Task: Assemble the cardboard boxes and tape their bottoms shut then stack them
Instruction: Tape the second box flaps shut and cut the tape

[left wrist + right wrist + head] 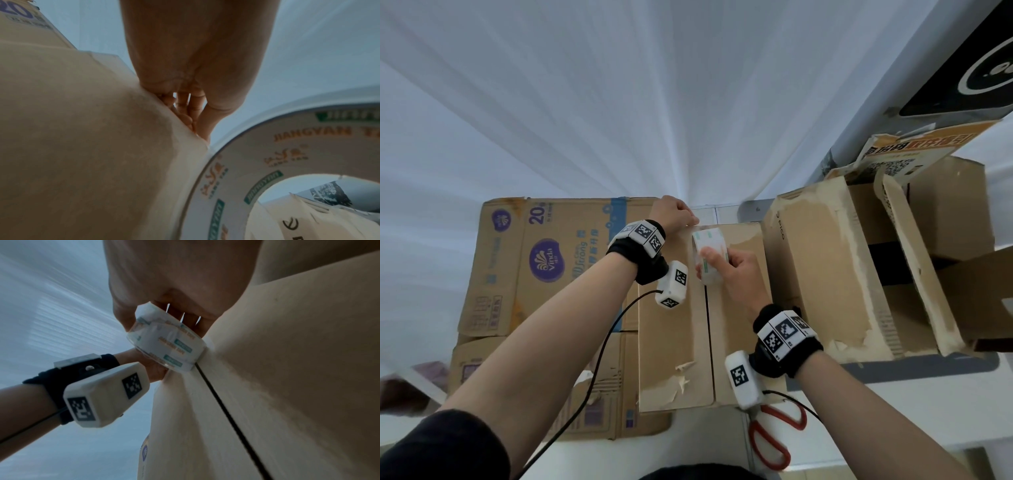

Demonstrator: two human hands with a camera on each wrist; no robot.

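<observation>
A plain brown cardboard box (674,325) lies in the middle with its two flaps folded flat and a dark seam (709,329) between them. My left hand (681,212) grips the box's far edge, thumb on top and fingers down the far side, pinning the tape end there. My right hand (726,270) holds a clear tape roll (707,257) upright on the seam just behind that edge. The left wrist view shows the fingers (191,110) over the box edge (82,146) and the roll (287,162) close by. The right wrist view shows my right hand (160,308) round the roll (164,345) on the box (287,386).
A flattened printed box (544,267) lies under and left of the brown one. An opened torn box (825,274) stands at the right with more cardboard behind it. Red-handled scissors (774,435) lie on the white table near the front edge. A white curtain hangs behind.
</observation>
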